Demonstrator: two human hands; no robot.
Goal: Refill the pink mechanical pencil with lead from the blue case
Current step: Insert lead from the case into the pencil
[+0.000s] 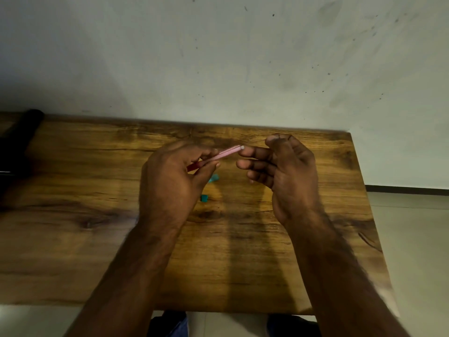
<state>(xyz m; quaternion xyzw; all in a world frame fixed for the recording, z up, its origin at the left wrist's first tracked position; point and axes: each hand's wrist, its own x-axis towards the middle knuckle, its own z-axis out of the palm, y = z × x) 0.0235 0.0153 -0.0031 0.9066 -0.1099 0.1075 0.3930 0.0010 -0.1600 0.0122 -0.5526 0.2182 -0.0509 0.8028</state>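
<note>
Here left hand (170,181) grips pink pencil (224,153), tip touching right hand (284,171)

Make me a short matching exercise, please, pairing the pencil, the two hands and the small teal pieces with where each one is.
Things:
1. pink pencil
2. right hand
3. teal pieces
4. left hand

Places:
A. lying on the wooden table
B. closed around the pencil's red end
C. held above the table, white end pointing right
D. fingers at the pencil's white end

Pairs: 1-C, 2-D, 3-A, 4-B

Wooden tabletop (243,263) bare before my wrists; two small teal plastic pieces (204,198) under my hands; dark object (14,152) blocks far-left edge.
</note>
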